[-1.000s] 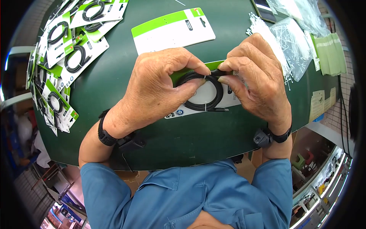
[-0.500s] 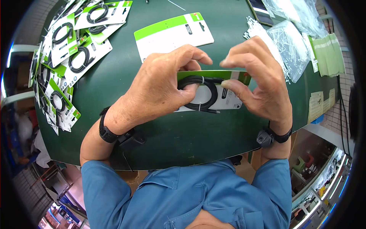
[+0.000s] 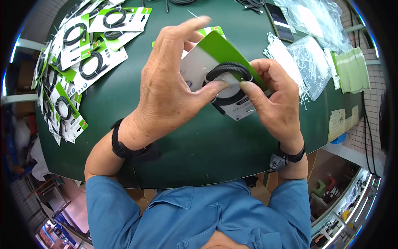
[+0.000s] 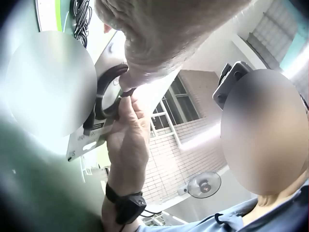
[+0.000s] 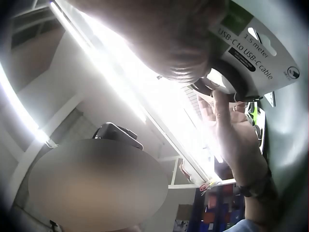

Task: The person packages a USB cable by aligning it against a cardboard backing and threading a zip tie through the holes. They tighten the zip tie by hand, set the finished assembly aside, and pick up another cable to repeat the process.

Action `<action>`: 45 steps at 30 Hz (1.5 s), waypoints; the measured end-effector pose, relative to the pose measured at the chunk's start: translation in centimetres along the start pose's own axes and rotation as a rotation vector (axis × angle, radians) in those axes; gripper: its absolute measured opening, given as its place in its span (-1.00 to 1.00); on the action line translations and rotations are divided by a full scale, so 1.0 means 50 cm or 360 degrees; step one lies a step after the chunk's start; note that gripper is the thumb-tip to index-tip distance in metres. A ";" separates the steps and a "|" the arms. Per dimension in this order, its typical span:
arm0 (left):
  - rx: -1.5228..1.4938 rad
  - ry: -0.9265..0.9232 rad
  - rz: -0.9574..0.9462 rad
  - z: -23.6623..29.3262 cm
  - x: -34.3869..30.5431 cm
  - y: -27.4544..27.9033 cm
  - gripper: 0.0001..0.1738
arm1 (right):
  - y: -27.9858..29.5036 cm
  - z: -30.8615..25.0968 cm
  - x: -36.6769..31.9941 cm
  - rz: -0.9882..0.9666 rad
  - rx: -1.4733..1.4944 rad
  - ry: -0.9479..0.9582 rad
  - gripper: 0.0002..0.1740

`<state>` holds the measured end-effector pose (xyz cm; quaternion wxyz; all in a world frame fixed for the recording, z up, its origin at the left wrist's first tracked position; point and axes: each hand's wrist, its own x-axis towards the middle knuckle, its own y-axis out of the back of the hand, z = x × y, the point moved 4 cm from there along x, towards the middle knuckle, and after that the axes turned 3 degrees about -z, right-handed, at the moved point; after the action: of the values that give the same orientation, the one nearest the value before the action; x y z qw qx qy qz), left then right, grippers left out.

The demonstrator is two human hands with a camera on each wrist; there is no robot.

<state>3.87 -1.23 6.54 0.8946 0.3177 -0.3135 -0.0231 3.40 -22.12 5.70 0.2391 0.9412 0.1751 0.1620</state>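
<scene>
A white and green backing card (image 3: 213,49), printed "USB-C to USB-C cable" in the right wrist view, is held tilted above the green table. On its front lies a coiled black braided cable (image 3: 230,68). My right hand (image 3: 278,101) grips the card's right side, thumb in front beside the coil and fingers curled behind. My left hand (image 3: 163,79) is spread wide at the card's left side. Its thumb touches the coil's middle, while the index finger sticks up away from the card. Another card (image 3: 214,30) lies on the table, mostly hidden behind the left hand.
Finished-looking carded cables (image 3: 93,66) pile up at the left. White cable ties (image 3: 286,62), a clear bag of ties (image 3: 311,62), a phone (image 3: 280,24) and a green stack (image 3: 351,70) lie to the right. Loose black cables (image 3: 252,4) show at the far edge.
The held card has swung from nearly level to a steep tilt, its left corner up. My left fingers have risen and spread; the right fingers now grip the card's right side.
</scene>
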 end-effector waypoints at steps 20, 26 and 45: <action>-0.0977 0.0909 -0.0396 -0.071 -0.040 -0.049 -0.55 | -0.020 0.074 0.007 0.0017 0.0598 -0.0229 -0.72; -0.1059 0.0934 -0.0441 -0.051 -0.030 -0.061 -0.66 | -0.015 0.062 0.013 -0.0001 0.0655 -0.0203 -0.74; -0.1396 0.1092 -0.0674 -0.058 -0.029 -0.028 -0.55 | -0.027 0.057 0.012 -0.0098 0.0741 -0.0131 -0.74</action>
<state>4.61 -0.37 3.20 0.9684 -0.0365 0.1026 -0.2244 4.69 -21.90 2.78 0.0274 0.9710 0.2266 0.0713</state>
